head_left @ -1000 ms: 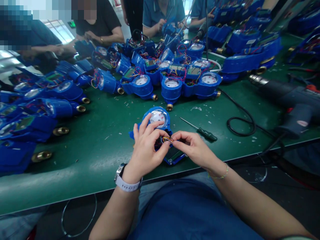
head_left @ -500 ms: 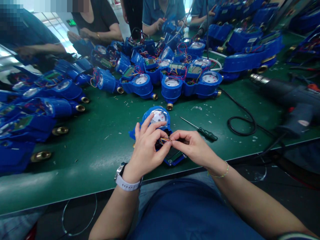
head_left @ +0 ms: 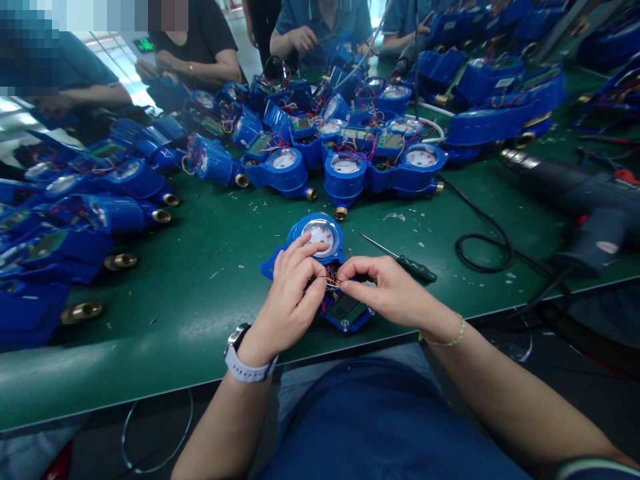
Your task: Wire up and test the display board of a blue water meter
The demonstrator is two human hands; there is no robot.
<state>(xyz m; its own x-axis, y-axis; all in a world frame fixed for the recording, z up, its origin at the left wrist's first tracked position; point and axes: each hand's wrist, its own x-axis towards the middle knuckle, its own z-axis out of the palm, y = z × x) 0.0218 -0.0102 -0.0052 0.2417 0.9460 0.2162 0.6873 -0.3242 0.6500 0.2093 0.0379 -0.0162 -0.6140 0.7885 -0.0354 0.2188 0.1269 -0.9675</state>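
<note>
Water meter [head_left: 320,237] in blue housing lies at the near edge of the green bench [head_left: 200,267], where I steady it with my left hand [head_left: 293,303] while both it and my right hand [head_left: 387,290] pinch its thin coloured wires [head_left: 331,281] over the open electronics bay, a screwdriver [head_left: 403,260] just beside.

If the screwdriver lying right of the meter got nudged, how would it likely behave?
The screwdriver would probably roll: its green handle looks round and it lies flat on the smooth mat. It looks light, with a thin shaft, so a slight push should shift it. It is likely stiff, not floppy.
</note>
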